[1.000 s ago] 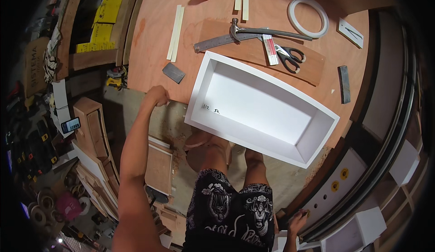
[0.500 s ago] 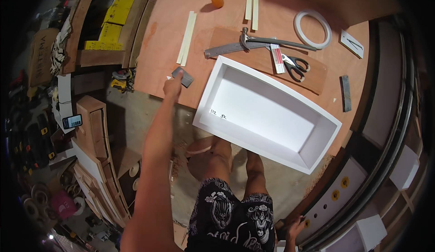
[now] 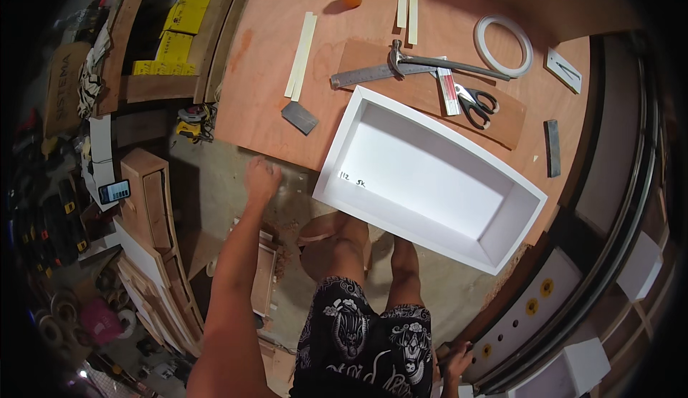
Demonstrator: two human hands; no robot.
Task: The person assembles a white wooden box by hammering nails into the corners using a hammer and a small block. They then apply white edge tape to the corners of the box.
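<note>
Scraper blade (image 3: 299,117) flat near plywood table (image 3: 258,104) edge — within reach.
Left hand (image 3: 262,178) curled loosely, empty, just short; right hand (image 3: 457,361) low, grip unclear.

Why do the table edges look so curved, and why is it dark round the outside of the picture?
In the head view, the wide fisheye lens bends straight lines: the plywood worktable edge and the rails at right bow toward the rim. The corners fall outside the lens circle, so they are black. Light is even and warm; the open white rectangular box is brightest, without glare. The left hand looks slightly soft.
</note>
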